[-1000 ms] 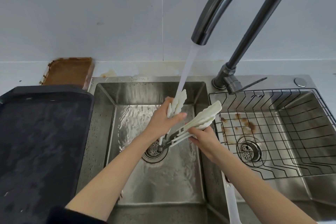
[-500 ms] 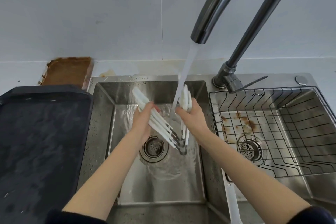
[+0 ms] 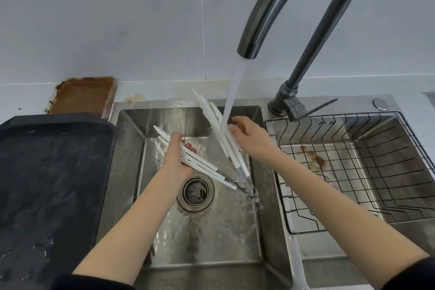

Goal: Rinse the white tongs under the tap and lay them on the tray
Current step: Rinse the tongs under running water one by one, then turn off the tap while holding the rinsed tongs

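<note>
White tongs point(image 3: 219, 134) spread wider now, arms in both hands' fingers point(image 3: 188, 146).

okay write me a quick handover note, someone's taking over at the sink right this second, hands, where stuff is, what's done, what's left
Left hand: gripping one arm of the white tongs.
Right hand: holding the other arm, which sits under the running tap.
Tongs are spread open over the left sink basin, hinge pointing down.
Dark tray sits left of the sink, nothing on it yet.
Done: rinsing under way.
Left: finish rinsing, lay the tongs on the tray.
</note>
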A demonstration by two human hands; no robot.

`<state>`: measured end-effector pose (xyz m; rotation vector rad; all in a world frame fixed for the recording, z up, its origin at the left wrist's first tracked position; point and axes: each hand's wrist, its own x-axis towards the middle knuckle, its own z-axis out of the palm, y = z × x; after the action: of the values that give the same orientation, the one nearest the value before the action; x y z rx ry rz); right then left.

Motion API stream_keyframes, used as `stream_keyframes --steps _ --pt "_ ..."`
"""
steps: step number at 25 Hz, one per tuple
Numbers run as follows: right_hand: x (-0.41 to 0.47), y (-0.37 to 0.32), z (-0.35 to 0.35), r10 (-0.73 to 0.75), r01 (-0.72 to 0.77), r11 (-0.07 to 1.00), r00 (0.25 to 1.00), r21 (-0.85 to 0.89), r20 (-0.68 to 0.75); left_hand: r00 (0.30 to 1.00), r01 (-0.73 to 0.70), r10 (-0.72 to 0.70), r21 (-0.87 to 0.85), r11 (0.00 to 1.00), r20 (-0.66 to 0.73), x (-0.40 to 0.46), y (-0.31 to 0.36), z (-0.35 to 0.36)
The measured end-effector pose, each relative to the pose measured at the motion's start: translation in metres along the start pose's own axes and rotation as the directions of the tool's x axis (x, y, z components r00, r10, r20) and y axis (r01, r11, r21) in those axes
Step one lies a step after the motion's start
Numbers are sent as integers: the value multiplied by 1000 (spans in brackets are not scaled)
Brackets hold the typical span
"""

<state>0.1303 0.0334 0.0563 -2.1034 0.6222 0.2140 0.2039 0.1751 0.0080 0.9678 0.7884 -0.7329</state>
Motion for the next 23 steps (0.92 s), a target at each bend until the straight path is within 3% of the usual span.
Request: stream_keyframes --steps 2,6,10,18,23 --pt "-7 6 -17 -17 18 1000 994 0 -109 1000 -18 18 -14 1000 -10 -3 3 10" --pt "-13 23 -48 179 -39 936 909 351 -377 978 -203 208 132 970 -21 -17 6 34" --pt "-19 42 -67 377 -33 831 767 555 -520 857 -490 512 394 778 55 -29 2 47" --pt "4 43 -91 333 -27 890 720 455 -609 892 -430 450 362 827 31 -27 0 45" --pt "5 54 -85 393 84 793 686 603 -612 925 -364 381 320 875 11 -25 -2 42"
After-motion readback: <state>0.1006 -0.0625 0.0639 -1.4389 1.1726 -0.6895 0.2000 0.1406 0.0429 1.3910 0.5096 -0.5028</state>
